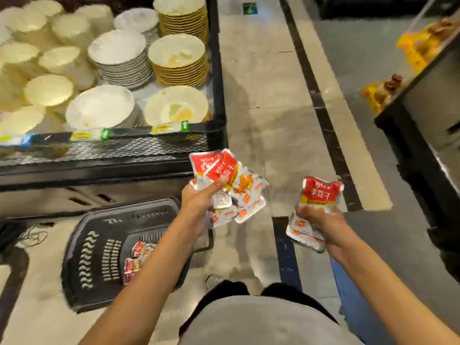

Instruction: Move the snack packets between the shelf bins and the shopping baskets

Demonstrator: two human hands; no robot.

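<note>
My left hand (199, 197) grips a fanned bunch of several red-and-silver snack packets (234, 185) above the aisle floor. Farther right, my right hand (321, 220) grips a smaller stack of the same packets (318, 192). A black shopping basket (99, 235) lies on the floor below my left forearm, with a few more packets (135, 260) inside it. Both hands hover right of the basket, apart from each other.
A black mesh shelf bin (214, 135) at upper left holds stacks of paper bowls and plates (119, 58). On the right stands a dark shelf (418, 125) with yellow-packaged goods (380, 93). The concrete aisle floor (268, 95) runs between them, marked with black stripes.
</note>
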